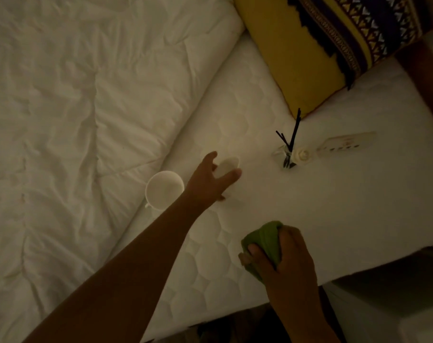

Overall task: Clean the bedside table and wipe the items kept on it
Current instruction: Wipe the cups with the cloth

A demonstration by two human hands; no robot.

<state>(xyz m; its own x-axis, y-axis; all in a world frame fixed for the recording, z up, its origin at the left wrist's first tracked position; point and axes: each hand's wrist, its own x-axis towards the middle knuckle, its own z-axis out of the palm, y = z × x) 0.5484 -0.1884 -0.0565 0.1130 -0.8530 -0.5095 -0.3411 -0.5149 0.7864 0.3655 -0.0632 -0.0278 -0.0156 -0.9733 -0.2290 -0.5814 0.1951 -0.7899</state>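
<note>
resting on the white quilted table (309, 206), a round white ceramic cup (164, 189) sits just left of the left hand (210, 180), which is spread over a smaller white cup (228, 164); whether it grips, i cannot tell. the right hand (288, 256) clutches a bunched green cloth (262, 240). a glass reed diffuser (287, 154) stands farther right.

Left grip (210, 180) outstretched, splayed (palm down); right grip (286, 256) clenched round cloth (262, 240).

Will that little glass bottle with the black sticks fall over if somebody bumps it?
Probably, yes. The bottle looks small and narrow, and its tall sticks lean out, so it seems top-heavy. It stands on the soft quilted mattress, likely a wobbly base. It looks like glass, so possibly breakable.
</note>
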